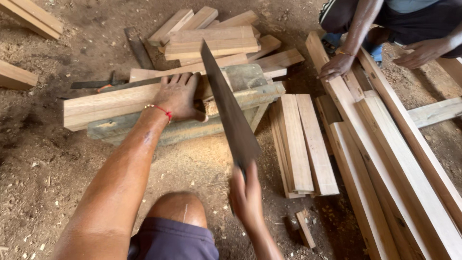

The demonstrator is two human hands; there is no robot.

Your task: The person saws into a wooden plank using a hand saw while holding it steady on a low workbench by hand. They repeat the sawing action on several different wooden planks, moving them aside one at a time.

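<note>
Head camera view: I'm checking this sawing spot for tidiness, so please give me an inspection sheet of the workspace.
Surface: dirt floor strewn with sawdust and chips.
Job's things: wooden plank lying across a worn grey block; handsaw blade set on the plank's end.
Clutter: cut boards piled behind, short boards stacked on the right, long planks, small offcut.
Grippers: left hand pressed flat on the plank; right hand gripping the saw handle.
Cables: nothing seen.
Surroundings: another person crouches at top right, one hand on the long planks.
</note>
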